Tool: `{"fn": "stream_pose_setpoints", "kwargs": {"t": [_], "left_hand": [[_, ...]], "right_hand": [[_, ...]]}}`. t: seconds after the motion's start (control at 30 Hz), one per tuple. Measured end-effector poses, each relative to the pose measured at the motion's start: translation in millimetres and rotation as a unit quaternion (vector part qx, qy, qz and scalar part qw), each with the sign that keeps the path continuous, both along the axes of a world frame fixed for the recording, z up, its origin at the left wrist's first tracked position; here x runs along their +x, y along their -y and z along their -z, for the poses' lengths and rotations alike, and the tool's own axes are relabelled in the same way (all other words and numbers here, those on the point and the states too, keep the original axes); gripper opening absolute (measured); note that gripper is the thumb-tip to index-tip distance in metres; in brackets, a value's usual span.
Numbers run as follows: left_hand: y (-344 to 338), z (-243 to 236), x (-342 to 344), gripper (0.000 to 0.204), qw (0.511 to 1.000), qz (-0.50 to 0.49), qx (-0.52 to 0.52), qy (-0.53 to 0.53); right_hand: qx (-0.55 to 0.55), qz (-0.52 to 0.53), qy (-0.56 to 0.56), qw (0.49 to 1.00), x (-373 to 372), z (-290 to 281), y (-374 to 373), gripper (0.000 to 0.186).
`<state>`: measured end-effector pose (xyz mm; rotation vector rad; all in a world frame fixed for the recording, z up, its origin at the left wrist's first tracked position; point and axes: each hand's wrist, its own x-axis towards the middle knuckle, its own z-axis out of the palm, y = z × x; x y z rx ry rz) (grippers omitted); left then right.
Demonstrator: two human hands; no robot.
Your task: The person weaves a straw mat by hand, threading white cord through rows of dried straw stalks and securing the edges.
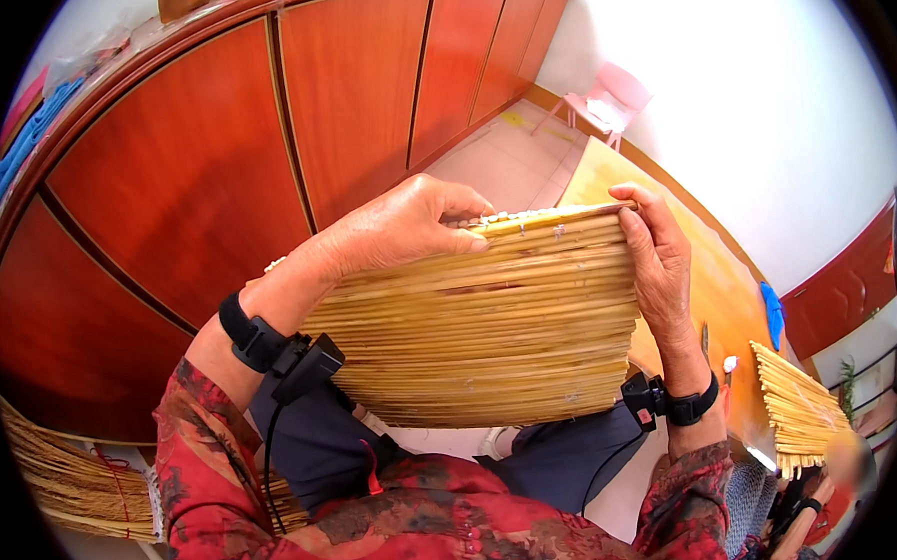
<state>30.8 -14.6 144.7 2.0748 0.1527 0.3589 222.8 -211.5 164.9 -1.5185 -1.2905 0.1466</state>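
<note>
A mat of yellow plant stalks (481, 329), laid side by side, is held up in front of me above my lap. My left hand (411, 222) pinches its top edge left of the middle, thumb on the near side and fingers curled behind. Small pale stalk ends or knots (511, 216) show along that edge beside the fingertips. With thumb and fingers, my right hand (660, 256) grips the mat's upper right corner at the end of the top stalk. The mat's left end is partly hidden behind my left forearm.
A wooden table (703, 259) stands to the right, with a blue cloth (773, 316) at its edge. Another person at lower right is beside a second stalk mat (796, 400). Red cabinets (360, 94) line the left. Dried stalks (72, 472) lie lower left. A pink chair (616, 98) stands farther back.
</note>
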Motion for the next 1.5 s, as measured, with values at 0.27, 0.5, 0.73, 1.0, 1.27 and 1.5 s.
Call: {"fn": "stream_pose_setpoints", "kwargs": {"t": [0.27,0.5,0.73,1.0,1.27,1.5], "left_hand": [[-10.8,15.5,0.5,0.035,1.0,0.008,0.019,-0.019],[-7.7,20.3,0.4,0.032,0.998,-0.02,-0.002,-0.061],[-10.1,26.8,-1.1,0.03,0.998,-0.007,-0.047,-0.045],[-9.0,29.3,-3.1,0.034,0.997,0.007,-0.07,-0.016],[-8.6,34.3,-2.2,0.034,0.997,-0.007,-0.077,-0.013],[5.3,41.5,4.5,0.026,0.995,-0.038,-0.084,-0.026]], "right_hand": [[-0.017,-0.017,-0.015,1.0,1.3,7.3,-15.1,0.019],[-0.016,-0.012,0.015,1.0,2.0,14.3,-19.5,0.02],[-0.037,-0.004,0.031,0.999,0.5,10.7,-20.0,0.022],[-0.02,-0.006,0.014,1.0,-0.3,13.4,-23.4,0.024],[-0.034,0.005,0.024,0.999,2.1,14.4,-23.5,0.026],[0.092,0.17,0.439,0.878,-4.2,2.0,-20.5,0.027]]}}
